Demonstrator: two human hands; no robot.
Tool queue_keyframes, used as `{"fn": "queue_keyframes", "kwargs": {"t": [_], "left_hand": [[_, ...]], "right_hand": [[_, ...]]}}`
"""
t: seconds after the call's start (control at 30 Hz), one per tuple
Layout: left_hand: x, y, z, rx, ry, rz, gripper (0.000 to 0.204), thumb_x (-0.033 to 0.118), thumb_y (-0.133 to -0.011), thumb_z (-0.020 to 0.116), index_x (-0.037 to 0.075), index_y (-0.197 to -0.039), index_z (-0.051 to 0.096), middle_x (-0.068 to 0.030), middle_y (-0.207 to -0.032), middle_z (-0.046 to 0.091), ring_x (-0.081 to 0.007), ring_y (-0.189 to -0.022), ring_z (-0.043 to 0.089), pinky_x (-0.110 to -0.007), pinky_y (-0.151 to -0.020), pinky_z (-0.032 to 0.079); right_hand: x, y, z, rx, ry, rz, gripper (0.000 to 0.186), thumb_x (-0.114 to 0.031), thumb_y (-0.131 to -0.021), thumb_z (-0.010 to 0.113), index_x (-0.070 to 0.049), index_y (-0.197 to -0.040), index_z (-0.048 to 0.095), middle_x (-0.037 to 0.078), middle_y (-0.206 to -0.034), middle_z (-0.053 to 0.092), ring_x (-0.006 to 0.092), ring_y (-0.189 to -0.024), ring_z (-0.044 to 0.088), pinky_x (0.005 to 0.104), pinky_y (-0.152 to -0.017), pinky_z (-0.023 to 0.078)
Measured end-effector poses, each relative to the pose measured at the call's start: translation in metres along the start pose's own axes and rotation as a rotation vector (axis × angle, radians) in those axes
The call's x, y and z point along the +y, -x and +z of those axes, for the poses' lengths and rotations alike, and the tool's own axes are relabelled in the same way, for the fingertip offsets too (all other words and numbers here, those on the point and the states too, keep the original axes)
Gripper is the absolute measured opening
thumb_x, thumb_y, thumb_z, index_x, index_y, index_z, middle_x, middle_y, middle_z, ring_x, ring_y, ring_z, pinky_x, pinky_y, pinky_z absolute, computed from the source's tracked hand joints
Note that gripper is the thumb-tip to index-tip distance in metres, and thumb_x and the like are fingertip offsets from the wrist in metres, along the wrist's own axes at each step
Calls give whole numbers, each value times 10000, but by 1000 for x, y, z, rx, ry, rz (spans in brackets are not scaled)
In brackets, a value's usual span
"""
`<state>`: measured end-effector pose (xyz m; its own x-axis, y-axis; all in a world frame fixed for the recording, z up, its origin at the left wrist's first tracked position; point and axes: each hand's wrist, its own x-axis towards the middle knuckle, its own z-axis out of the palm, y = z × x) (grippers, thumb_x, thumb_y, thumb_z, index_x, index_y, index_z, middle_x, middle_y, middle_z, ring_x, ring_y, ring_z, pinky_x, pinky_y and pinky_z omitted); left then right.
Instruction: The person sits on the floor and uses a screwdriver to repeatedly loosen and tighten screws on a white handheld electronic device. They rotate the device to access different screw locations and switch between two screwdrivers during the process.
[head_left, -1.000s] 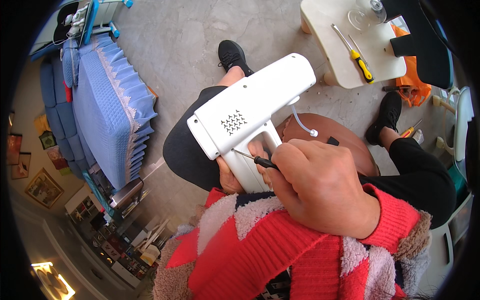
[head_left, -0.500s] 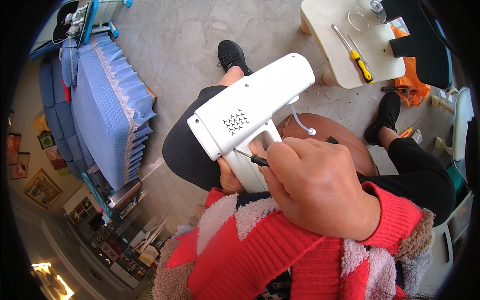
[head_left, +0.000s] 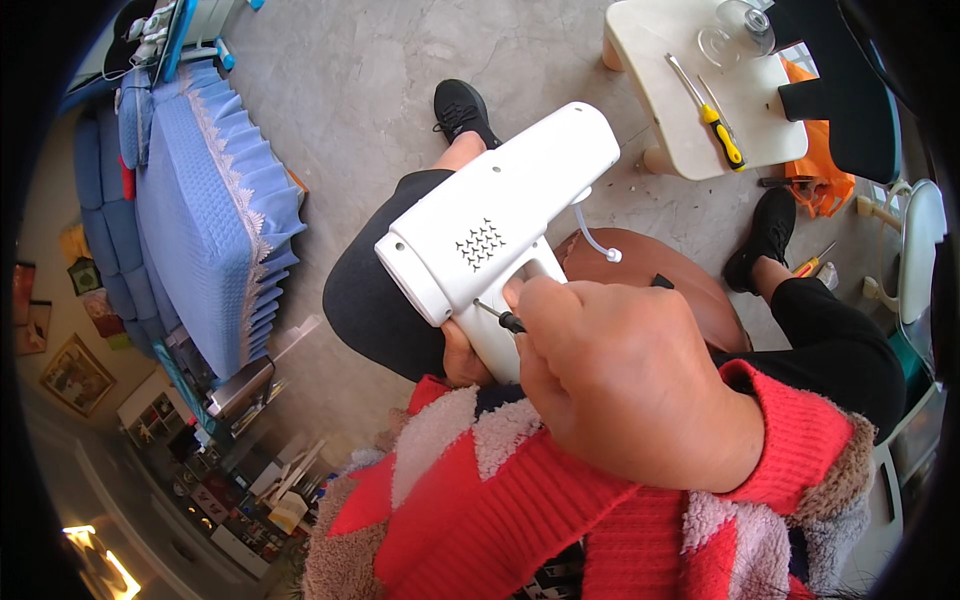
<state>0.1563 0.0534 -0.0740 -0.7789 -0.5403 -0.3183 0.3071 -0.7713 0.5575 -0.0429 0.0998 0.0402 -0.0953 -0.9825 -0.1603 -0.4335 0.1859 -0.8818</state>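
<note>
A white gun-shaped plastic device (head_left: 500, 205) lies slantwise over my lap, its vent slots and screw holes facing up. From its underside hangs a thin clear tube with a white end. My left hand (head_left: 462, 356) is wrapped round the handle from below, mostly hidden behind it. In my right hand (head_left: 640, 375), closed in a fist, is a small screwdriver (head_left: 511, 322) with a dark handle. The screwdriver's tip meets the device at a hole near the top of the handle. My right fingertips are partly hidden behind the knuckles.
A cream stool (head_left: 690, 140) at the upper right bears a yellow-and-black screwdriver (head_left: 722, 138), a thin metal rod and a clear container (head_left: 745, 35). Beyond my knees sits a brown round seat (head_left: 650, 275). An orange bag (head_left: 825, 165) and another screwdriver (head_left: 812, 265) lie right. A blue-covered bed (head_left: 195, 210) stands left.
My right fist has rolled a little round the screwdriver, whose tip stays at the same spot. The device has shifted very slightly in the view.
</note>
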Motion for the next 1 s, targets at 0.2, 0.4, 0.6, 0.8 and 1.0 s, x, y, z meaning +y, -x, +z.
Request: {"fn": "queue_keyframes", "kwargs": {"t": [0.2,0.4,0.6,0.8,1.0], "left_hand": [[-3,4,0,8,-45,26,716,467,-844,552,-41,-1300,338,-174,-970,568,-244,-785,624,-360,-704,526],[-8,7,-6,-9,-95,83,714,420,-849,574,-51,-1324,326,-185,-980,575,-244,-789,634,-355,-712,534],[-18,7,-13,-47,-132,171,716,373,-854,597,-62,-1347,314,-195,-991,582,-243,-793,644,-351,-719,542],[-17,10,-12,-48,-112,202,725,345,-862,622,-54,-1376,301,-198,-1021,580,-240,-809,651,-354,-727,551],[-20,12,-2,18,-144,243,715,390,-880,619,-4,-1387,306,-165,-1078,550,-223,-858,643,-366,-745,558]], "right_hand": [[8,-5,-5,-112,-212,175,136,-94,-844,627,32,-793,638,182,-603,563,294,-553,584,344,-519,428],[18,-16,-16,-412,-465,513,349,-239,-918,555,31,-730,670,239,-643,599,367,-637,626,422,-627,491],[24,-22,-29,-709,-636,835,398,-295,-950,548,-2,-716,679,91,-602,549,190,-521,507,301,-532,415],[27,-9,-20,-638,-685,743,330,-251,-937,563,-4,-735,648,119,-610,570,197,-539,532,312,-543,431],[25,4,-15,-443,53,120,143,-125,-843,612,3,-779,621,153,-644,603,241,-590,614,354,-539,469]]}}
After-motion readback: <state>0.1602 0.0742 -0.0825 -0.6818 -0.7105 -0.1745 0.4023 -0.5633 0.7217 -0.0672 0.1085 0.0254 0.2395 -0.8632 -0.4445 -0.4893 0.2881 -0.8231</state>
